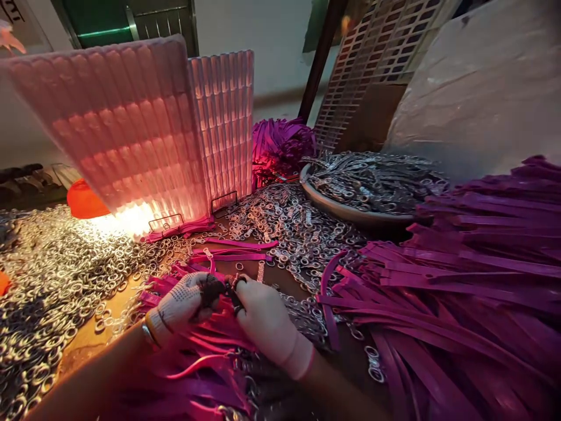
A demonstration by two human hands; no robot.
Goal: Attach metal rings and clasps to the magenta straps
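Note:
Both my hands wear white knit gloves and meet over a heap of magenta straps (201, 339). My left hand (186, 301), its glove dotted and dark at the fingertips, is closed in a pinch, and what it grips is hidden. Fingers of my right hand (265, 313) curl around something small and dark, too unclear to name, right against the left fingertips. Just beyond the hands lie a loose metal ring (239, 266), a short chain piece (261, 272) and a few flat magenta straps (239, 255).
Metal rings and chain links (56, 298) cover the left side. An orange lamp (87, 199) glows beside upright translucent ribbed panels (131, 128). A round basin (346, 210) full of chains stands at the back right. A large magenta strap pile (473, 304) fills the right.

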